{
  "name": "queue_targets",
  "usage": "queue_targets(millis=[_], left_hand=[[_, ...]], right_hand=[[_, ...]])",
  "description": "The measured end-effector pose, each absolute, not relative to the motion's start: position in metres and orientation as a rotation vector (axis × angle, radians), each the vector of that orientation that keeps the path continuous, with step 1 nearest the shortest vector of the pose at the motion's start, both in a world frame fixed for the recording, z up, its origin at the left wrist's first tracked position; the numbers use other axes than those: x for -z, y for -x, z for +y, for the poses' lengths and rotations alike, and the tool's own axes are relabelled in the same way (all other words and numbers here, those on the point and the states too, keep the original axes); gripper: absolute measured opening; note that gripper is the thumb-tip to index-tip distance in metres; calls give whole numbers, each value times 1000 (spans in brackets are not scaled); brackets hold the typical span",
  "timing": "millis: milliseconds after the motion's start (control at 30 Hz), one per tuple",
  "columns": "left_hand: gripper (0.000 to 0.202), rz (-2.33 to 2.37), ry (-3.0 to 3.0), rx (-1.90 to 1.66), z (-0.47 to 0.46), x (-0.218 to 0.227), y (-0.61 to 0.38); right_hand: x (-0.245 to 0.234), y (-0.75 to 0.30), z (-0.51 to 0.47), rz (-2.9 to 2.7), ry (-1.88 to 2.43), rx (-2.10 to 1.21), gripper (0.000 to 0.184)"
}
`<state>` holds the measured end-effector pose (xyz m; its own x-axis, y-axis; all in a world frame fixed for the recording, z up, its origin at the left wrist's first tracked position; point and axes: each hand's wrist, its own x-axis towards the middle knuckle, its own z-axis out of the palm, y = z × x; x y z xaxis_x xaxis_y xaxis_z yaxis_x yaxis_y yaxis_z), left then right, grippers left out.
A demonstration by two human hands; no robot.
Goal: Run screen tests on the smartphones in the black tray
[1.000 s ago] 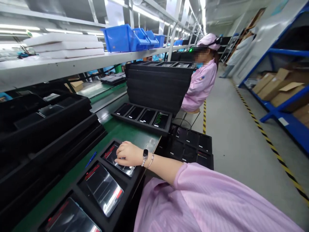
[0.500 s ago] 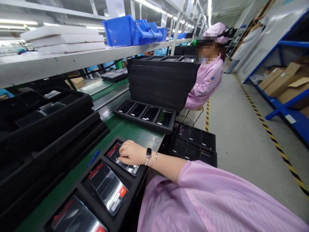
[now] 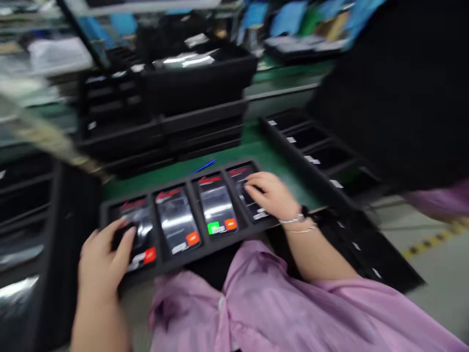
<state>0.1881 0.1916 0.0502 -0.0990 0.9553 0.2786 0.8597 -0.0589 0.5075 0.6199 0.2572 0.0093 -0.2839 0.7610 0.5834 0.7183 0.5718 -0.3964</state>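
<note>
The view is strongly blurred. A black foam tray (image 3: 172, 266) lies in front of me, with four slots holding phones in glossy packaging with red and orange labels. My left hand (image 3: 102, 254) has spread fingers on the leftmost phone (image 3: 137, 227). My right hand (image 3: 269, 195), with a dark watch and thin bracelets at its wrist, touches the rightmost phone (image 3: 244, 183) with its fingertips. Blur hides whether it grips. The third phone (image 3: 216, 208) shows a green mark beside its orange one.
Stacked black trays (image 3: 161, 117) stand beyond a green conveyor belt (image 3: 252, 142), where a blue pen (image 3: 203, 167) lies. A black slotted tray (image 3: 308, 149) sits at the right. Yellow-and-black floor tape (image 3: 432, 239) runs along the lower right.
The view has swung from along the line down onto a four-slot tray. My left hand has come into view, and my right hand now rests on a different tray. The co-worker is out of view.
</note>
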Motion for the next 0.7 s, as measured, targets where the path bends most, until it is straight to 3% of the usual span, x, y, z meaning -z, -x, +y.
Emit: queue_targets(millis=[200,400,533,633,700], left_hand=[[37,2170,-1959,-879,174,-35,-194],[32,2130,-2252,-1041,146,-46,-216],[33,1881,-2477,-857,115,-39,-241],[47,1909,-2530,-660,103,-20,-255],[47,1959,-2563,-704,103,-9,-260]], right_hand=[[-5,-631,245,-2079,1213,-102,15],[-13,-634,232,-2160,1339,-143,27],[-19,-623,214,-2045,1210,-60,28],[-19,-600,187,-2088,1020,-140,47],[-14,-583,171,-2202,936,-183,63]])
